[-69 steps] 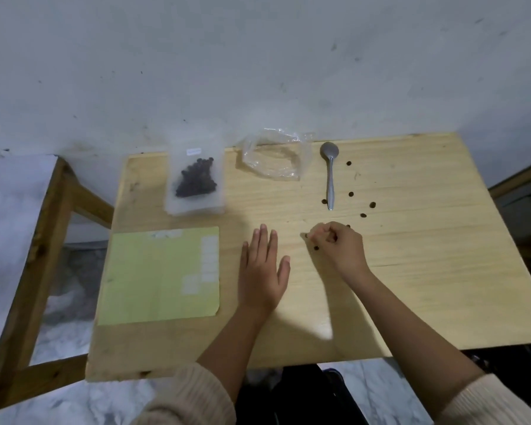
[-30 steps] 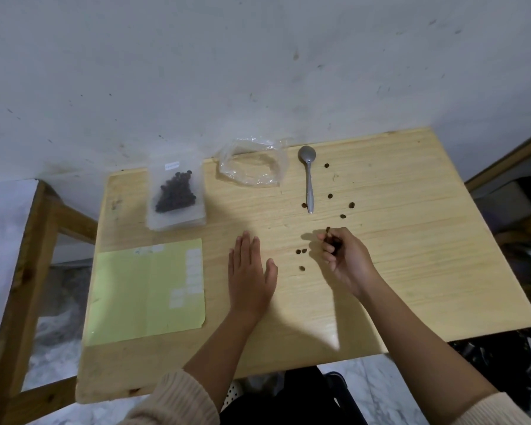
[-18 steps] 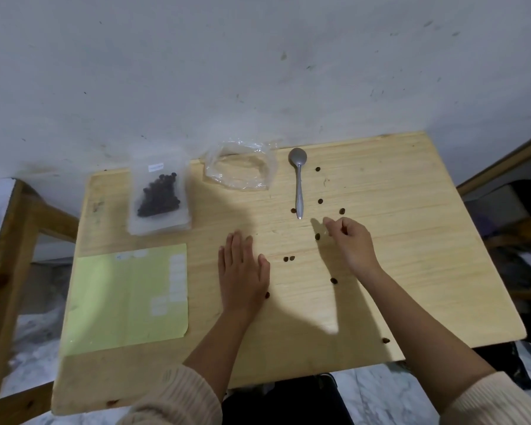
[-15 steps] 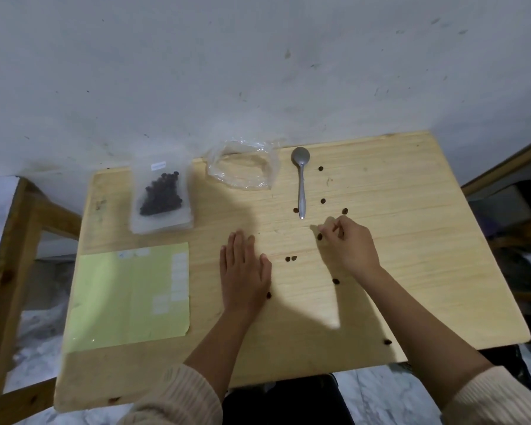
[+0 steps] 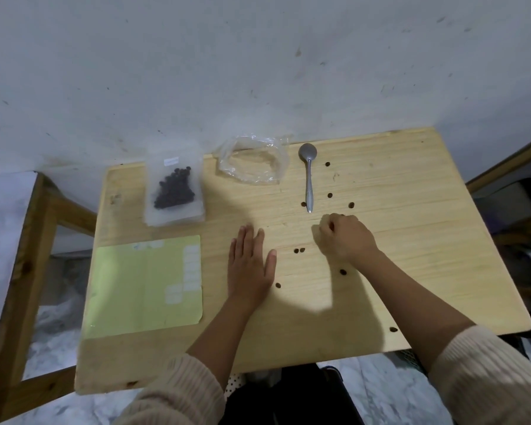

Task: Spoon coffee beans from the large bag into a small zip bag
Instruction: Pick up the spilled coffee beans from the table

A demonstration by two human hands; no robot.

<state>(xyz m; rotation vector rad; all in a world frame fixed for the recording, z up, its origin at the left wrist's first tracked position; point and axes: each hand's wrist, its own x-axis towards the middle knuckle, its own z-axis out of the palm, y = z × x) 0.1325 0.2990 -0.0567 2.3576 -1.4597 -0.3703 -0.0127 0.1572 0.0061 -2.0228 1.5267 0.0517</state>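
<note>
- Wooden table (image 5: 411, 240) set against a scuffed pale wall; a green sheet (image 5: 144, 283) lies at its left-front part.
- Small zip bag (image 5: 174, 191) lies flat near the far left edge with a dark clump of beans inside; the crumpled clear large bag (image 5: 253, 159) sits beside it, looking nearly empty.
- Spoon (image 5: 309, 176) rests untouched just right of the large bag, bowl toward the wall.
- Loose beans (image 5: 299, 250) are scattered over the table, some near the spoon, some between the hands, one near the front edge.
- Left hand (image 5: 250, 266) lies flat, fingers spread, holding nothing.
- Right hand (image 5: 345, 236) is curled into a loose fist just below the spoon's handle tip; whether it pinches a bean I cannot tell.
- Beans are likely light, hard and prone to roll, so pinch each between fingertips; the thin bags are limp and best held at the mouth.
</note>
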